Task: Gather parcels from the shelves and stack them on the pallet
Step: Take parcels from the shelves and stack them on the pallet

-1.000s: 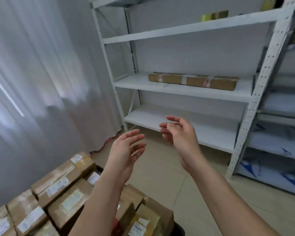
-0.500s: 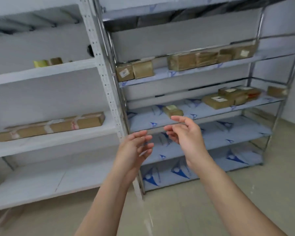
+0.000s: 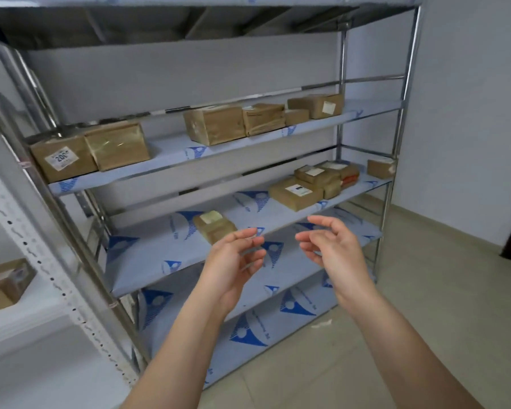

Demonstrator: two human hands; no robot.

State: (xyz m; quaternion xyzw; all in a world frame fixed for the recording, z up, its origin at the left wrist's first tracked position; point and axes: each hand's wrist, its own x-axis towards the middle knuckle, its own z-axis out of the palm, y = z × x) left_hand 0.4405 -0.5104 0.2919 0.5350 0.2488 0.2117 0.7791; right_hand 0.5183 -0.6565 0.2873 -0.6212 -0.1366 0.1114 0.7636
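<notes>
Your view has swung away from the stacked pallet, across the white rack, and now faces the steel shelving unit with its blue-printed film liners, so the pallet is out of sight and, as I judge it, you are in the gathering half of a fresh trip. Your left hand and right hand are still raised in front of you, palms turned toward each other, each grip loose, fingers relaxed and lightly bent, holding nothing and touching nothing. Just beyond your left fingertips a small brown taped cardboard parcel with a pale label lies near the front edge of the middle shelf. More brown cardboard parcels cluster toward that shelf's right end, and others sit along the shelf above. The small parcel looks the nearest pick
</notes>
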